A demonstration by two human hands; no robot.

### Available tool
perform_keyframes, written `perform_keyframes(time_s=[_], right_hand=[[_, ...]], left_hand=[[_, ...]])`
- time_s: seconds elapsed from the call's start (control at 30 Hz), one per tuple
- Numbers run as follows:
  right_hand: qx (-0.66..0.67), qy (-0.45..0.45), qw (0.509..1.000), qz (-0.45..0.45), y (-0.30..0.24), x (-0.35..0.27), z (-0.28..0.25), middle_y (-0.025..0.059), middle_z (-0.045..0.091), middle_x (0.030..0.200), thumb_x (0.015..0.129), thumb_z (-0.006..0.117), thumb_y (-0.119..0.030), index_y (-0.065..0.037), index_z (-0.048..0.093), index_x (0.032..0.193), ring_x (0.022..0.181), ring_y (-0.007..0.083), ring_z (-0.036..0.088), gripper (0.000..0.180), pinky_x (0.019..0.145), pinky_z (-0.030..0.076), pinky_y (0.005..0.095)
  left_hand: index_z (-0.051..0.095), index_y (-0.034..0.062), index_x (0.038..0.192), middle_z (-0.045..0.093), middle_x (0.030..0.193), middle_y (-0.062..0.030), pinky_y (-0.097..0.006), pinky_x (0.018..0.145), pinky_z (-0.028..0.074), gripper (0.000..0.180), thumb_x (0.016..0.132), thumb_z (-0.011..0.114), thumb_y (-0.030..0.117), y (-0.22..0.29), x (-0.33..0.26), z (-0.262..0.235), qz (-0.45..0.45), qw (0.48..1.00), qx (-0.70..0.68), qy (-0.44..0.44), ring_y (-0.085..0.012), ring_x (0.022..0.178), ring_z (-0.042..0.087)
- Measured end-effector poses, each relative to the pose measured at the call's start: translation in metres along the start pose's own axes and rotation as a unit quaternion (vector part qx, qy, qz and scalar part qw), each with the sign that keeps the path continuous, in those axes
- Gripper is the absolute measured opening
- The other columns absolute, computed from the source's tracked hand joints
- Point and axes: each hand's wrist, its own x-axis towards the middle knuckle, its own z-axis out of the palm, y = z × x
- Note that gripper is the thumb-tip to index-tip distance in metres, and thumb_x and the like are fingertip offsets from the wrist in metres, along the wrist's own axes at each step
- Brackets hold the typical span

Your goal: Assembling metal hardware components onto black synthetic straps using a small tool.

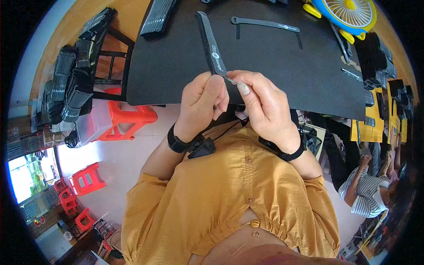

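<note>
From the head view, your left hand [201,104] is curled around the near end of a long dark strap [211,44], thumb pressed on top, while your right hand [265,106] pinches a thin silvery pin or tool [230,80] between thumb and forefinger, its tip touching the strap's end just beside your left thumb. The strap runs away from your hands across the black mat [274,66], its far end lying flat well beyond your knuckles. Keep that left grip firm and close to the contact point, so the end cannot twist as the tool works; I judge a looser hold would let the strap bend away. Hold the tool low and nearly in line with the strap rather than steep, and keep your left thumb just clear of its tip. A second strap [265,24] lies farther off, beyond your right hand, and a yellow and blue fan [349,13] sits past that, to the right. Bundles of dark straps [70,84] are stacked well off to your left.
</note>
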Motion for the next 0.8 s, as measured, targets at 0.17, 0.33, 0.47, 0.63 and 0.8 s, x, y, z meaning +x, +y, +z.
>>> perform_keyframes(time_s=[0.17,0.33,0.47,0.63,0.8], right_hand=[[-0.066,0.007,0.998,-0.017,0.002,-0.002,0.003,0.0128,0.068,0.098,0.091,0.057,-0.006,-0.006,0.063,0.106,0.084,0.0316,0.069,0.016,0.069,0.056,0.0353],[-0.084,0.017,0.996,-0.016,0.002,-0.003,0.005,0.0121,0.068,0.096,0.089,0.058,-0.005,-0.007,0.062,0.106,0.083,0.0304,0.069,0.017,0.067,0.056,0.035],[-0.088,0.017,0.996,0.003,0.0,-0.005,0.006,0.011,0.068,0.096,0.089,0.057,-0.005,-0.007,0.062,0.104,0.082,0.0295,0.069,0.016,0.066,0.056,0.0351],[-0.101,0.033,0.994,-0.013,-0.003,-0.001,0.01,0.0125,0.067,0.112,0.089,0.057,-0.004,-0.009,0.063,0.115,0.092,0.0295,0.069,0.027,0.072,0.057,0.0339],[-0.042,-0.008,0.998,-0.043,0.007,0.001,0.009,0.0147,0.064,0.123,0.09,0.057,-0.002,-0.009,0.063,0.124,0.103,0.0304,0.067,0.036,0.081,0.057,0.0342]], left_hand=[[0.047,0.0066,0.078,0.053,0.063,-0.0024,-0.019,0.042,0.031,0.038,0.106,0.042,0.031,-0.002,0.0,0.002,0.003,1.0,-0.018,0.017,-0.0051,0.046,0.041],[0.047,0.0072,0.077,0.053,0.062,-0.0018,-0.019,0.042,0.031,0.038,0.105,0.043,0.032,-0.003,0.0,0.004,0.005,1.0,-0.014,0.021,-0.0048,0.046,0.041],[0.048,0.0073,0.076,0.052,0.061,-0.0003,-0.019,0.043,0.031,0.037,0.105,0.045,0.031,-0.004,-0.002,0.005,-0.007,0.999,0.006,0.037,-0.0042,0.047,0.041],[0.044,0.0066,0.076,0.044,0.062,-0.0009,-0.019,0.041,0.029,0.036,0.106,0.04,0.024,-0.001,-0.006,0.009,0.014,0.995,0.094,0.015,-0.0068,0.049,0.041],[0.05,0.0046,0.07,0.053,0.06,-0.0008,-0.023,0.049,0.04,0.037,0.103,0.048,0.021,0.0,-0.009,0.009,0.003,0.995,0.097,0.023,-0.007,0.053,0.049]])
